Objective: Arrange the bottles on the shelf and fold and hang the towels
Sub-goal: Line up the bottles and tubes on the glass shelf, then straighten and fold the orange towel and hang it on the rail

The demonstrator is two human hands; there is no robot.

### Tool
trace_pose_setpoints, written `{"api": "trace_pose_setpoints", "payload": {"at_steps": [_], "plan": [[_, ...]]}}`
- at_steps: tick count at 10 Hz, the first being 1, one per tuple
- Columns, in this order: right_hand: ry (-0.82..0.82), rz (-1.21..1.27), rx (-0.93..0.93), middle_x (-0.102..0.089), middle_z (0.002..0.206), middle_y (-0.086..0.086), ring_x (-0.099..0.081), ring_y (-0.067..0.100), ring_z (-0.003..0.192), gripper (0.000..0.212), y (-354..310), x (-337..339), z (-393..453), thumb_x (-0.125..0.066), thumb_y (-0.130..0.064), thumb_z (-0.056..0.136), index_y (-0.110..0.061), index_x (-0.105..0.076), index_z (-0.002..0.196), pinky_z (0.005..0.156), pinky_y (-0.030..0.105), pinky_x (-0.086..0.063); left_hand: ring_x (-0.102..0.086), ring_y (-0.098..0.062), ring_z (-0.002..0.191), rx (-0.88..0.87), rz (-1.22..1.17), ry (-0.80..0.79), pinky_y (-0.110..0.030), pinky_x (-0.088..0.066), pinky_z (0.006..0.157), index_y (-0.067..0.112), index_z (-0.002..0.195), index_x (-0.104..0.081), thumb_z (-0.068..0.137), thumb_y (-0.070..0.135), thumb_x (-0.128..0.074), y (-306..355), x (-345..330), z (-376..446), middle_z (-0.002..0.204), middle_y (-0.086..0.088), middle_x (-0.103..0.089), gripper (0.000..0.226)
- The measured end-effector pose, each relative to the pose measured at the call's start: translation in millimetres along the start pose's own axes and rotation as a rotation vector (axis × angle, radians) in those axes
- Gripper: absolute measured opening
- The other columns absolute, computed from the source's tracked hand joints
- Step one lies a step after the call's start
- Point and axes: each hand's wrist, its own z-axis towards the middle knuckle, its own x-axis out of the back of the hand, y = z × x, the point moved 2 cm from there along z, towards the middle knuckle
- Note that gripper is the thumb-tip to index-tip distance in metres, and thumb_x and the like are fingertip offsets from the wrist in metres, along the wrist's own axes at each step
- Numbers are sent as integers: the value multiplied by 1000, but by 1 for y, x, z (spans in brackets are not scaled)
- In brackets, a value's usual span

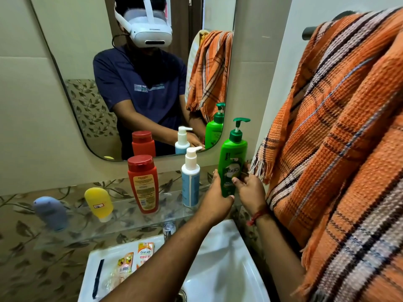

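Observation:
A green pump bottle (233, 158) stands upright at the right end of the glass shelf (130, 212). My left hand (216, 197) grips its lower left side and my right hand (250, 190) grips its lower right side. Left of it on the shelf stand a white and blue pump bottle (190, 179) and a red bottle (142, 184). Further left are a yellow tube (99, 202) standing on its cap and a blue-grey tube (51, 211). An orange striped towel (340, 131) hangs over the dark rail (309, 31) on the right wall.
A white sink (220, 262) lies below the shelf, with a tap (169, 228) behind it. On the sink's left ledge lie sachets (145, 253) and a black comb (98, 277). The mirror (87, 62) above the shelf reflects the person, the bottles and the towel.

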Motion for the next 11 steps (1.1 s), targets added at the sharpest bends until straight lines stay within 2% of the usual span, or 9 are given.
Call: {"api": "trace_pose_setpoints", "payload": {"at_steps": [1,2,3,4,5,6,8,9,11], "plan": [[27,-60,46,-67,122,22,-63,33,115,34,-2,0,-2,-65,-7,93,5,-62,124,101,41,-48,-48,-5,123,22,-14,13,-18,-42,90,26,161,4,92,0,-60,1,-1,-1,154,0,-46,97],[85,-11,61,-61,132,11,-58,22,118,40,2,1,-7,-65,-2,92,3,-56,130,101,24,-46,-49,2,120,40,-40,37,-11,-42,88,25,160,8,94,4,-59,-1,-4,-8,154,4,-46,96],[210,107,53,-59,109,5,-54,16,103,28,10,1,-16,-65,4,90,7,-59,117,65,-8,-36,-45,21,106,25,-69,73,5,-35,69,32,160,1,96,16,-59,-7,-9,-21,140,22,-43,89],[251,121,102,-56,111,2,-55,17,107,32,20,-3,-24,-68,-2,89,2,-58,119,75,-5,-36,-34,44,94,-13,-91,95,13,-30,69,45,154,-3,98,21,-59,-18,-12,-33,121,55,-27,82],[187,106,144,-50,142,5,-46,18,133,50,25,-6,-39,-66,-6,92,-5,-47,138,108,21,-37,-26,47,98,-7,-96,114,14,-25,75,35,159,-9,101,26,-58,-24,-10,-47,119,55,-23,76],[192,47,191,-48,145,2,-42,15,136,49,22,-9,-65,-63,-10,95,-15,-46,141,109,19,-33,-31,19,123,-12,-111,101,4,-28,85,31,161,-14,103,33,-55,-21,-1,-67,132,42,-25,70],[243,-40,233,-54,142,2,-48,16,133,45,-6,-14,-126,-62,-18,96,-15,-51,140,112,38,-41,-29,6,131,-117,-145,14,-10,-30,99,31,160,-18,105,41,-49,-5,27,-102,143,25,-29,65],[259,-77,322,-55,141,-1,-49,13,133,44,-36,-12,-148,-59,-22,98,-18,-50,141,110,42,-43,-30,4,136,-186,-201,-23,-14,-29,103,30,160,-20,105,42,-45,12,38,-111,160,13,-30,62],[492,-285,561,-58,137,1,-48,2,126,42,-114,20,-178,-56,-15,94,-16,-53,136,110,24,-39,-31,-11,146,-297,-277,-86,-26,-25,111,29,159,-24,105,51,-36,68,44,-114,163,3,-31,59]]}}
